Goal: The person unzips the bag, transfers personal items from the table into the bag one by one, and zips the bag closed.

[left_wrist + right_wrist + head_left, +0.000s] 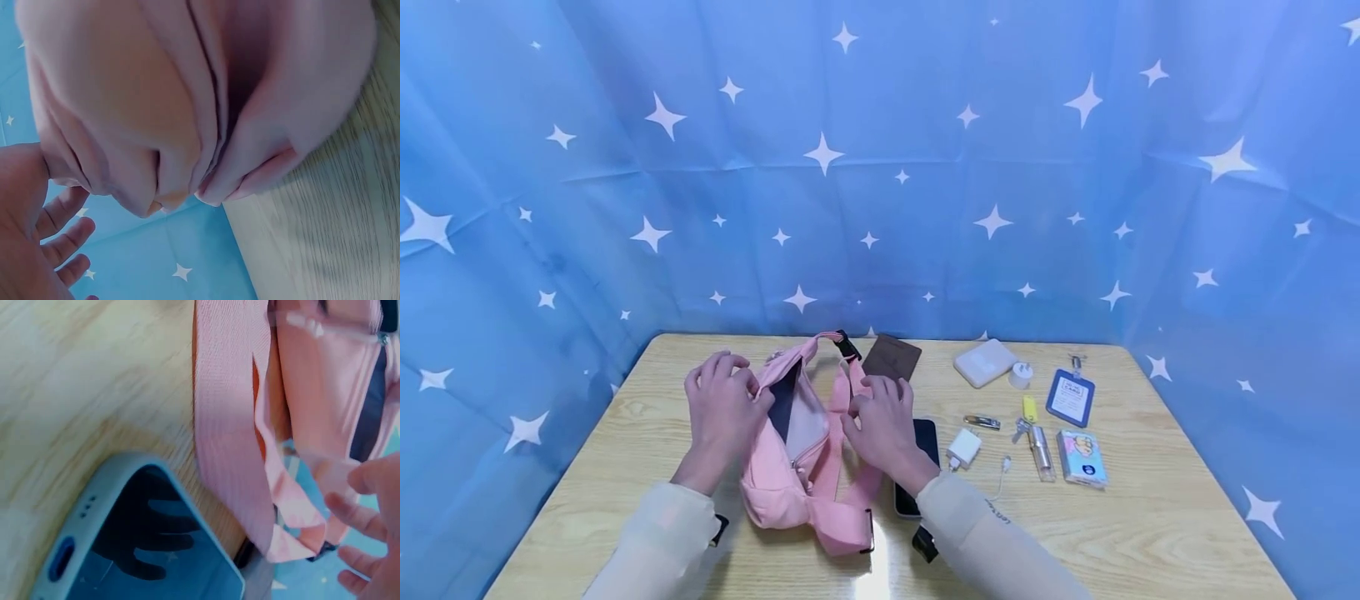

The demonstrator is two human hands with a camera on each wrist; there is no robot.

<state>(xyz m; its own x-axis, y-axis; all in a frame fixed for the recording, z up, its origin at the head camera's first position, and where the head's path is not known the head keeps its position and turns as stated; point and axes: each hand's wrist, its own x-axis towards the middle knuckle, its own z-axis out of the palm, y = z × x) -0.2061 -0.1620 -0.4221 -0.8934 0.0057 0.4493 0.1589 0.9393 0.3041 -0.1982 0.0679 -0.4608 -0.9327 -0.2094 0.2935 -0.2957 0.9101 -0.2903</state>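
Bag (775, 475) well inside left table edge (571, 483)

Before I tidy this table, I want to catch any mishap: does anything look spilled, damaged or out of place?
Nothing stands out as spilled or damaged. The pink bag gapes open, but the left hand pinches its edge, so that looks deliberate. Its strap lies loosely alongside, which seems ordinary.

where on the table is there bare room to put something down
Bare tabletop lies left of the left hand, and at front right, between the right sleeve, patterned pack and right edge. It's crowded from the pink bag across the phone and white charger to the badge.
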